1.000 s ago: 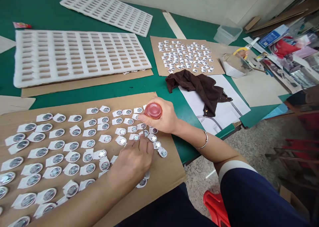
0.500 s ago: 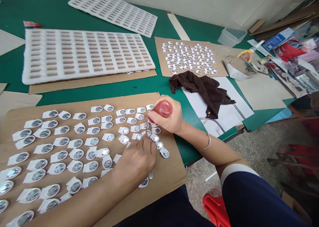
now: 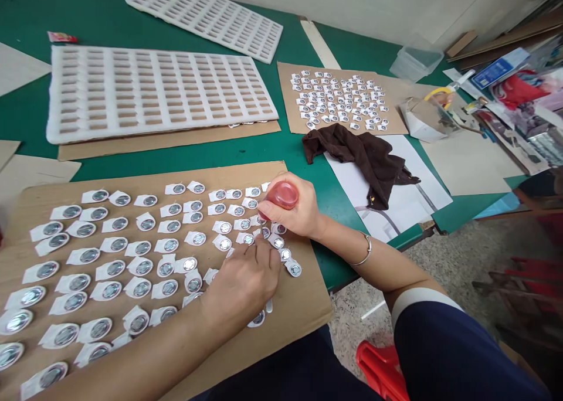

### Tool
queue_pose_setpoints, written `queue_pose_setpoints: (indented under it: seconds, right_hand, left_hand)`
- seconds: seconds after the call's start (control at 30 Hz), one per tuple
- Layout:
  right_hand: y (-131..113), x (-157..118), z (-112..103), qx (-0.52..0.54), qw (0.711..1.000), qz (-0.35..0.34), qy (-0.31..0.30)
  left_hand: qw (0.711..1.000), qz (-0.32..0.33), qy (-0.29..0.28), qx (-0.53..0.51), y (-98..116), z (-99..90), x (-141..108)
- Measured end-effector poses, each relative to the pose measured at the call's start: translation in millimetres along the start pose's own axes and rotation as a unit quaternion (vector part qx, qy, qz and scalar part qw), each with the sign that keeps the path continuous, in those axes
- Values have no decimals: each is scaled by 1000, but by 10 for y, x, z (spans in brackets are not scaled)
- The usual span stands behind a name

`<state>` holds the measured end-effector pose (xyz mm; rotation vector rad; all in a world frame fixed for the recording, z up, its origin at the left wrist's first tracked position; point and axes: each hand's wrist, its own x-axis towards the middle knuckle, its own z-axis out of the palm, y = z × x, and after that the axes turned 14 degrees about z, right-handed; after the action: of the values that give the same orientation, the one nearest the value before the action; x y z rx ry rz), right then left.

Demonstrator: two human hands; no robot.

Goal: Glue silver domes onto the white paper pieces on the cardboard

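Observation:
My right hand [image 3: 303, 204] is wrapped round a tool with a glossy red rounded end [image 3: 284, 196], and a thin tip points down from it toward the cardboard. Just below that tip, my left hand [image 3: 248, 278] rests with its fingers bent and pressed together among the small pieces. Whatever lies under those fingertips is hidden. Around both hands, rows of round silvery discs with white paper tabs [image 3: 115, 268] cover the brown cardboard sheet [image 3: 303, 313]. A few discs lie close to the right of my left fingers.
White foam trays with slots [image 3: 162, 93] lie behind the cardboard on the green table [image 3: 246, 146]. A brown cloth [image 3: 356, 155] sits on white paper. Farther back, another cardboard [image 3: 288, 111] carries many similar discs. A clear box [image 3: 416, 64] and a red stool [image 3: 380, 366] are at the right.
The view has shifted slightly, so the table appears a little farther right. My right hand and the red-ended tool have moved slightly left over the board. My left hand stays in place.

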<state>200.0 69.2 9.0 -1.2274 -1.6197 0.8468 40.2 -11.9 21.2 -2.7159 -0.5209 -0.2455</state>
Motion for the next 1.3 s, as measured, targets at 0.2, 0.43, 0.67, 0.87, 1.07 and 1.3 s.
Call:
queue_pose_setpoints:
  seconds: [0.2,0.43,0.67,0.87,1.07,1.3]
  right_hand:
    - [-4,-1,-7,-7,1000,-8,5]
    - [4,1,-1,-17,1000,-5,1]
    - [2,22,-4,-27,999,-33,33]
    - [26,31,-15,-49,998,-16,36]
    - [6,23,-39,-56,996,-55,37]
    - [14,-2,-45,-49,993,-97,41]
  left_hand:
    - [1000,1,-11,2,7,-3,-6]
    - [1000,-3,-9,-10,14,-12,4]
    - [1000,-8,-9,-17,7,-17,8]
    - [999,-13,-17,-34,5,-8,-1]
    - [1000,-14,1,-25,-9,-16,0]
    - [993,-31,-22,-114,-80,-51,-26]
